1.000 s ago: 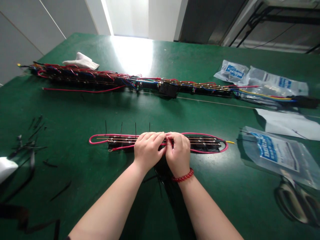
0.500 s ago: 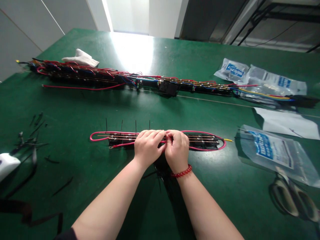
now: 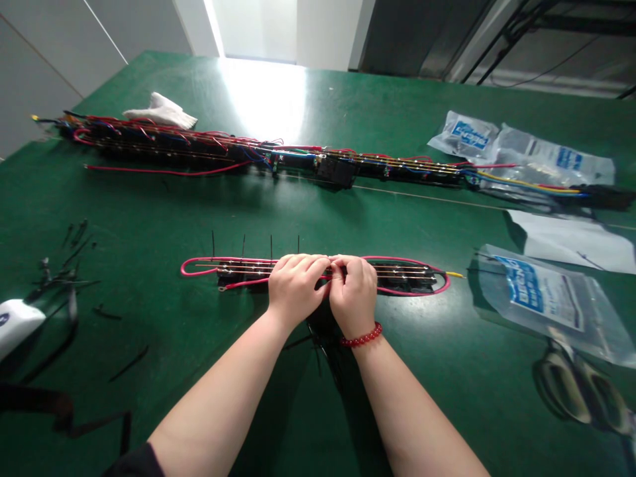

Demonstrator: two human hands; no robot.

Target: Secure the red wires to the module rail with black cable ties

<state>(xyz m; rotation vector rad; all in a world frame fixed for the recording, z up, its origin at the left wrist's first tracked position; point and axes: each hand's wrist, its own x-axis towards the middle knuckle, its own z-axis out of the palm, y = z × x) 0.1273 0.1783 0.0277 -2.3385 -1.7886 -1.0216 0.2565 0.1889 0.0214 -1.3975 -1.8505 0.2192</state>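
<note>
My left hand and my right hand meet at the fingertips over a short wiring assembly. They pinch its red wire near the middle, though the fingers hide the exact grip point. The assembly has black blocks, thin brass rods and a red loop around them, with a ring terminal at the left end. Several black cable tie tails stand up along its far side. A red bead bracelet circles my right wrist.
A long wiring harness lies across the green table mat, a white cloth behind it. Clear plastic bags and scissors lie right; black cable tie offcuts lie left.
My hands stay together on the wire. The whole scene has shifted slightly upward in view as my head moves.
</note>
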